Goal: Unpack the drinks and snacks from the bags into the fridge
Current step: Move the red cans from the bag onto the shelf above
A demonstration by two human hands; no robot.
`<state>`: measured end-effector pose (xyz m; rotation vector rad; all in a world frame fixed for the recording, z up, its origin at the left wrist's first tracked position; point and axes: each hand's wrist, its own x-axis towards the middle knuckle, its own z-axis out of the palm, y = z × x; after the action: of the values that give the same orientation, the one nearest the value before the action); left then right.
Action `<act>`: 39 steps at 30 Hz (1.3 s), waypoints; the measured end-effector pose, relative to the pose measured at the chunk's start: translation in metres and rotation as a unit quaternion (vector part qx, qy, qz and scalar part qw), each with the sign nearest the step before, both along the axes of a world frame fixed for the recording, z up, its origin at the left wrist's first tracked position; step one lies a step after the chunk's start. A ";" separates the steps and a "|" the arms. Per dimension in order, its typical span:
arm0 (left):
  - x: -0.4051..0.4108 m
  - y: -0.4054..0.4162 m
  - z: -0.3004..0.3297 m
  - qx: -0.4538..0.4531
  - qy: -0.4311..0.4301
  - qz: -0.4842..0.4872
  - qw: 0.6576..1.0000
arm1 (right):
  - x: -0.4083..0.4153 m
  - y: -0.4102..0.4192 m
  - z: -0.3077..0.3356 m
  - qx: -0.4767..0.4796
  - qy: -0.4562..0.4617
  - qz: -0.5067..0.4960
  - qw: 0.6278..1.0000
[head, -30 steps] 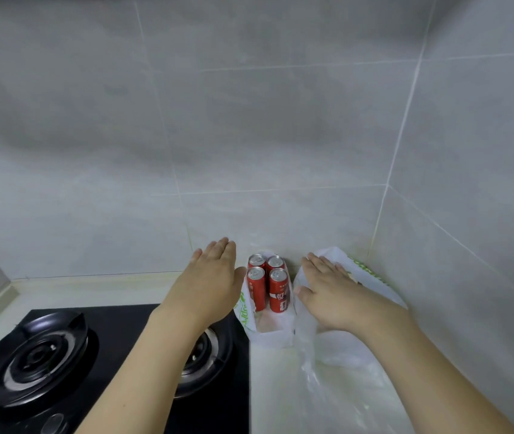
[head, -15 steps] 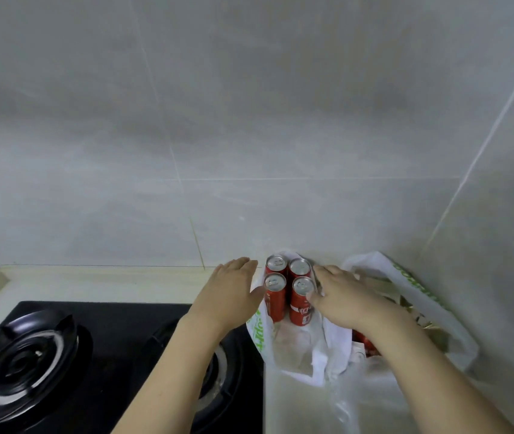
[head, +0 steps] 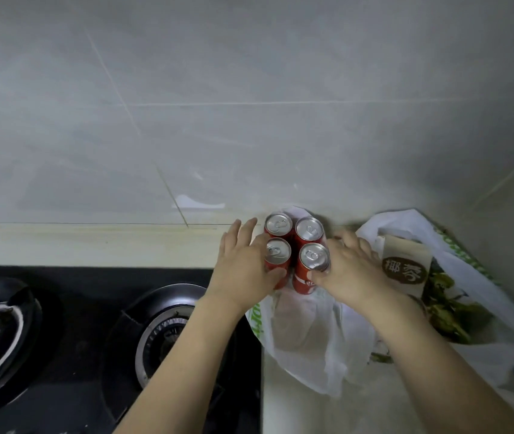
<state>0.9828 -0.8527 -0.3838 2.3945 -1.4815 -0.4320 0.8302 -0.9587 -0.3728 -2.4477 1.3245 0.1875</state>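
Four red cans (head: pixel 295 250) with silver tops stand upright in a tight two-by-two block at the back of the counter (head: pixel 93 245), sitting on the flattened white plastic of one bag (head: pixel 305 336). The left hand (head: pixel 243 267) presses against the left side of the block, its four fingers reaching back past the rear left can and its thumb hooked across the front of the near left can. The right hand (head: pixel 349 270) closes on the other side, fingers curved behind the right pair and the thumb lying on the front of the near right can, so the four cans are clasped between the two hands. Just right of the right hand's fingers, a second white bag (head: pixel 500 308) with green print lies open, showing one beige carton (head: pixel 406 267) with a brown round label and some green-patterned packaging beneath it. Left of the left forearm sits a black gas hob (head: pixel 77 339) with two burners.
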 end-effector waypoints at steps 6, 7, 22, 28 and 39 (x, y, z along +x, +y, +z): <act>0.005 -0.012 -0.020 0.004 -0.018 0.018 1.000 | 0.003 -0.008 -0.020 -0.010 0.009 -0.005 1.000; 0.005 -0.014 -0.022 0.003 -0.016 0.022 1.000 | 0.004 -0.009 -0.022 -0.015 0.009 -0.005 1.000; 0.001 -0.015 -0.023 -0.029 -0.077 0.027 0.996 | -0.001 -0.001 -0.025 -0.090 -0.060 0.000 0.994; -0.006 0.006 0.028 -0.113 -0.077 0.035 0.990 | -0.020 0.009 0.026 -0.113 -0.112 -0.021 0.987; -0.053 0.078 0.200 -0.364 0.094 0.080 0.923 | -0.055 0.070 0.178 0.008 -0.563 -0.135 0.815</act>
<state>0.9296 -0.7746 -0.1839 1.7950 -1.0877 -0.0428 0.7753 -0.8892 -0.1950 -1.6961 0.9987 -1.1336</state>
